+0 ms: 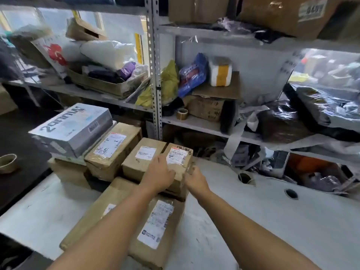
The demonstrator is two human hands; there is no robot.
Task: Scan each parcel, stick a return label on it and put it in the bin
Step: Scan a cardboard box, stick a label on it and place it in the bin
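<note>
Your left hand (158, 175) lay on the near top edge of a small cardboard parcel (180, 164), its fingers bent over the box's left side and gripping it; your right hand (195, 179) was pressed against the parcel's right face, fingers tucked behind the corner, so you held the box between both hands. The parcel carried a white shipping label (177, 155) with a red strip on its top face; it sat at the right end of a cluster of boxes on the pale worktable (272, 221), touching a second brown box (141, 158) on its left and resting partly on a long flat carton (136, 221) that lay under your forearms; that carton bore its own white label. Further left stood a taller brown box (112, 151), and beside it a grey printed carton (72, 127) tilted on top of the stack. Behind the table, metal shelving (155, 75) held bags, cartons and a roll of brown tape (182, 113); another tape roll (7, 162) sat on the dark surface at far left.
</note>
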